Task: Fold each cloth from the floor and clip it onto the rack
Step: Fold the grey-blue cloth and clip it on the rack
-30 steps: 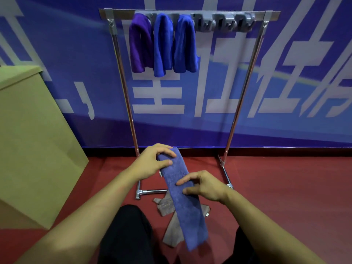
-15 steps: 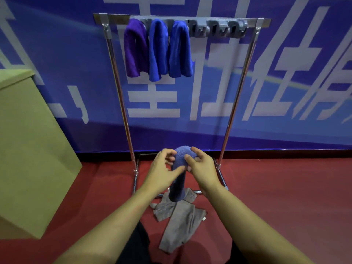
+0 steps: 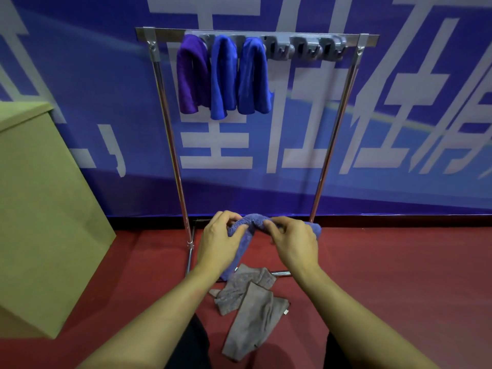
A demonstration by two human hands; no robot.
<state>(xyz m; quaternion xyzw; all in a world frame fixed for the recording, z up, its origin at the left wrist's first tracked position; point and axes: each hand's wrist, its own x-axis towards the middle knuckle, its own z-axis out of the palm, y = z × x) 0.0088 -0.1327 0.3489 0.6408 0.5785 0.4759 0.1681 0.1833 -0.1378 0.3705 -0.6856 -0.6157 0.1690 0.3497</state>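
The cloth point(image 3: 251, 222) in the hands is a soft periwinkle blue. On the rack point(image 3: 170, 145) of shiny silver metal hang a purple cloth point(image 3: 190, 75) and two royal-blue cloths point(image 3: 223, 78) point(image 3: 254, 78), under grey clips point(image 3: 306, 47). A grey-brown cloth point(image 3: 250, 302) lies on the dark red floor point(image 3: 386, 275). The wall banner point(image 3: 93, 89) is blue with large white characters. The box point(image 3: 40, 209) at left is olive-tan.

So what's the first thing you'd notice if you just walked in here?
Probably the two hands in the middle, left hand and right hand, bending a blue cloth between them. Up on the rack behind, three folded cloths hang side by side: purple, blue, blue. Grey cloths lie on the red floor below.
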